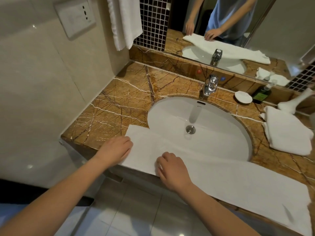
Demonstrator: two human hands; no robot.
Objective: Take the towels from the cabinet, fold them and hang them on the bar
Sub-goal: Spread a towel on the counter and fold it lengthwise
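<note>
A long white towel (230,178) lies folded into a strip along the front edge of the brown marble counter (119,106), partly covering the sink. My left hand (115,150) rests flat on the strip's left end. A little to the right, my right hand (172,169) presses on the towel near its front edge, fingers slightly bent. Another white towel (125,21) hangs on the wall at the upper left; the bar itself is out of frame. A folded white towel (288,132) sits on the counter at the right.
The white sink (196,116) with a chrome faucet (210,86) fills the counter's middle. A white soap dish (243,97), a dark green bottle (261,94) and a small white cloth (289,103) stand at the back right. A mirror (221,23) runs behind, a wall socket panel (75,17) at left.
</note>
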